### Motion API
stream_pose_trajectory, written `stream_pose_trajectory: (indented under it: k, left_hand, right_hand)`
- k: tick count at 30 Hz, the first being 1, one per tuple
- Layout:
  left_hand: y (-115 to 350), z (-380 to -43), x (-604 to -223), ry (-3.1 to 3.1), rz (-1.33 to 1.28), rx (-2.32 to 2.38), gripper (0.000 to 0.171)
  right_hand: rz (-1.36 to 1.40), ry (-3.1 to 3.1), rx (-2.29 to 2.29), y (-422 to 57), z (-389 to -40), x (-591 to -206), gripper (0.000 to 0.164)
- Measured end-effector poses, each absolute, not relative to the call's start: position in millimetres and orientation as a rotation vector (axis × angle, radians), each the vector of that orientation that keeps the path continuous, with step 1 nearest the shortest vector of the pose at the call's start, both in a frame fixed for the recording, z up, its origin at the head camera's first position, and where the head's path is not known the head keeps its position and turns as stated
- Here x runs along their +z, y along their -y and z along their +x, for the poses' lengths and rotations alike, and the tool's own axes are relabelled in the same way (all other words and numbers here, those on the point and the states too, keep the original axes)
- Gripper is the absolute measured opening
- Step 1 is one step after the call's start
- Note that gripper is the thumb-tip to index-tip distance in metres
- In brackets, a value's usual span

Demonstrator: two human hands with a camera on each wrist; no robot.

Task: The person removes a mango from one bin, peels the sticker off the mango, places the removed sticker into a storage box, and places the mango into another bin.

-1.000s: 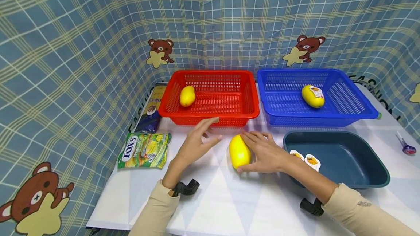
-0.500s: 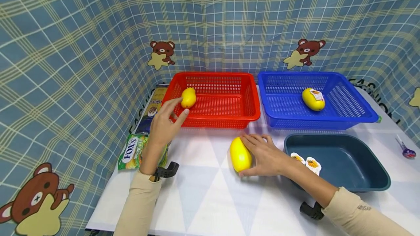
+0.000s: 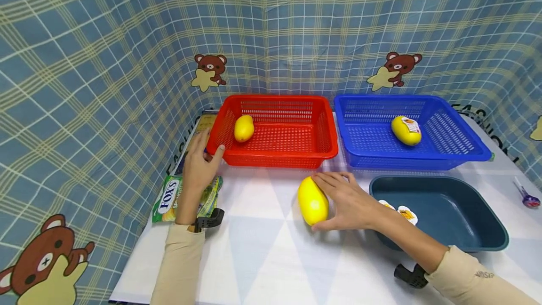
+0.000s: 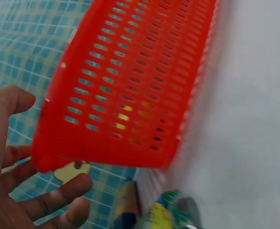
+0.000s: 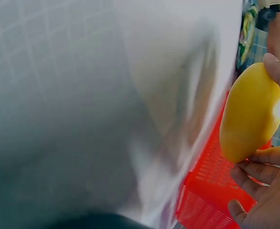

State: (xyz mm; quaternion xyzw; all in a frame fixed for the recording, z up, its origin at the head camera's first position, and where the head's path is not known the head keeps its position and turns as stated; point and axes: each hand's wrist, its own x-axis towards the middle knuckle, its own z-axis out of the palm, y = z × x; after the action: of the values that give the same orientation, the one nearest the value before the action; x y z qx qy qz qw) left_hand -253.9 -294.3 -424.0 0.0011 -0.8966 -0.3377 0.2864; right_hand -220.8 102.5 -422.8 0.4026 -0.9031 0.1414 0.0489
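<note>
My right hand (image 3: 349, 201) holds a yellow mango (image 3: 312, 201) just in front of the red basket, thumb at its near end and fingers at its far end. In the right wrist view, the same mango (image 5: 252, 112) sits between thumb and fingertips. At the front left corner of the red basket (image 3: 279, 160) is my left hand (image 3: 199, 166), its fingers spread around the corner. The left wrist view has the thumb (image 4: 20, 98) apart from the rim, with the other fingers beside and under the corner. A second mango (image 3: 244, 128) lies inside this basket.
A blue basket (image 3: 417, 161) with a stickered mango (image 3: 406, 131) stands at the right. Before it sits a dark teal tub (image 3: 449, 215) with mango-picture stickers (image 3: 407, 214) at its left side. A FOX'S candy bag (image 3: 167, 199) lies left; a lollipop (image 3: 529, 199) lies far right.
My left hand has moved left from near the held mango to the red basket's front left corner. The right hand keeps its hold on the mango, almost in place.
</note>
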Motion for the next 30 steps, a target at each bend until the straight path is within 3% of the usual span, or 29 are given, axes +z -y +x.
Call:
stream_pose_trajectory:
  k: [13,30]
  left_hand:
    - [292.3,-257.0,-433.6,2.484,0.001,-0.915,0.067]
    - [295.3,-253.0,-434.1,2.496,0.006,-0.900,0.067]
  right_hand:
    - [1.237,2.672,0.563,-112.1,-228.8,-380.1,0.118]
    - [1.227,2.641,0.585,-78.9,-284.1,-321.8,0.108]
